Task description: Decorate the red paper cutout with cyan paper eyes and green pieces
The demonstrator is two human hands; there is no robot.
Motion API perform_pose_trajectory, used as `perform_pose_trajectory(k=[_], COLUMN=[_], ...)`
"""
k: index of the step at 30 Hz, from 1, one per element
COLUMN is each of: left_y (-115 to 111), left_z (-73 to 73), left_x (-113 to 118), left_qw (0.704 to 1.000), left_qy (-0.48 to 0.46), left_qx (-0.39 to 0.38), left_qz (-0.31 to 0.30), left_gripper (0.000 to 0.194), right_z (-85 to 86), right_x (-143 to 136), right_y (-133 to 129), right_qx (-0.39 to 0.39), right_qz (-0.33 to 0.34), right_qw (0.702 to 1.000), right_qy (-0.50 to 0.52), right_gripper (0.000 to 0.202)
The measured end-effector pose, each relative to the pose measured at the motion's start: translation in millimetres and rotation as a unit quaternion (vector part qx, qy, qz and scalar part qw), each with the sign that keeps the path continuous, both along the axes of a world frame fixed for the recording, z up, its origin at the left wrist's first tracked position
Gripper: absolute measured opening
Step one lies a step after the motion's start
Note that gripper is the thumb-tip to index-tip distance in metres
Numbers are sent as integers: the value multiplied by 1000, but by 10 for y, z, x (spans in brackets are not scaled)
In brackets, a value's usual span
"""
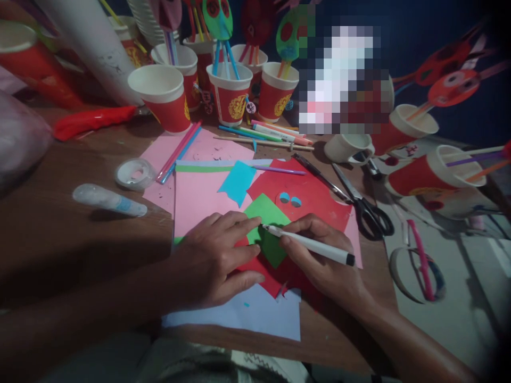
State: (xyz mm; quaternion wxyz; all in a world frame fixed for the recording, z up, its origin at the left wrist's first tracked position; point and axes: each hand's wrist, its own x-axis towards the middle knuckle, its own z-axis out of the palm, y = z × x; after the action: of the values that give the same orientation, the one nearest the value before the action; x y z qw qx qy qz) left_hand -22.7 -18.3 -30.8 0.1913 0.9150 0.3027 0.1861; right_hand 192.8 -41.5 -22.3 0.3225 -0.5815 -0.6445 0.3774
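Observation:
My right hand [319,255] grips a white marker [315,246] with a black end, its tip on a square of green paper [275,250]. Flat across the green paper's left side, my left hand [223,255] rests with its fingers spread. Under the green piece lies red paper [323,202], on which two small blue-and-grey discs [290,200] sit above the green. A blue paper piece [238,181] lies up and left, over pink paper [199,202]. Pale blue paper [255,316] sticks out toward me at the bottom.
Black-handled scissors [369,213] and a black pen [319,175] lie at the right. Left are a tape roll [133,174] and a glue tube [109,201]. Red paper cups [162,101], several with paper figures on straws, stand behind a white mug [345,147] and markers [275,133].

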Motion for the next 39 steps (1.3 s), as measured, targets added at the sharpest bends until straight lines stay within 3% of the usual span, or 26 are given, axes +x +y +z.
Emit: perform_pose_trajectory(k=[20, 27, 39], left_y=[12, 32, 42], left_z=[29, 32, 17], left_x=[8, 19, 19], left_qw=[1000, 999, 999], left_qy=[4, -13, -22], left_qx=[-12, -40, -42], left_qz=[-4, 21, 25], left_gripper=[28, 17, 25], right_z=[70, 85, 111], right_x=[16, 6, 21], right_y=[-18, -28, -80], right_qx=[-4, 16, -9], right_qz=[34, 46, 63], right_qw=[999, 998, 997], right_qy=[-33, -36, -31], right_gripper=[6, 6, 7])
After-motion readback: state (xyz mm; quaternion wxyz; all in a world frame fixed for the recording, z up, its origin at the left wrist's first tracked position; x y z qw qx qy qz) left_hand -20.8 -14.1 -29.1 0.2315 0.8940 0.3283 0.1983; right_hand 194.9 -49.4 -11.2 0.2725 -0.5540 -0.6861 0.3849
